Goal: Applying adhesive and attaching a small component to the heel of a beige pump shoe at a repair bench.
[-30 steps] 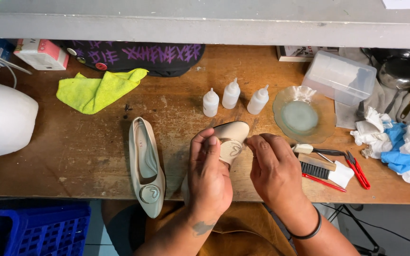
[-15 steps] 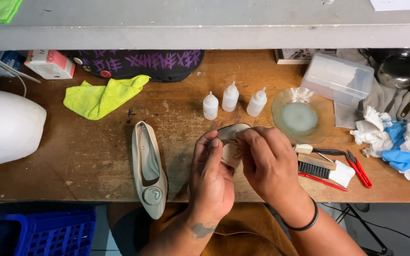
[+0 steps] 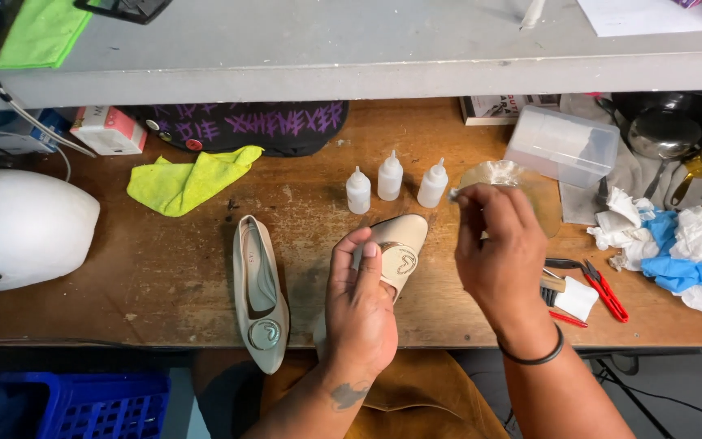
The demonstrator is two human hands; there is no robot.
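My left hand (image 3: 361, 305) grips a beige flat shoe (image 3: 402, 244) by its heel end, toe pointing away, with an oval ornament on the toe. My right hand (image 3: 499, 256) is lifted to the right of the shoe, fingertips pinched on a small white scrap (image 3: 453, 193) beside a shallow glass bowl (image 3: 544, 205). The matching shoe (image 3: 258, 284) lies on the wooden bench (image 3: 164, 268) to the left, toe toward me.
Three small white dropper bottles (image 3: 390, 176) stand behind the shoe. A yellow cloth (image 3: 190, 180), a white rounded form (image 3: 22, 228), a clear plastic box (image 3: 564, 145), a brush and red-handled pliers (image 3: 604, 289), and blue and white rags (image 3: 680, 256) lie around. A grey shelf (image 3: 351, 49) overhangs the bench.
My right hand left the shoe's toe and moved right and away, up to the glass bowl. My left hand kept its hold on the shoe.
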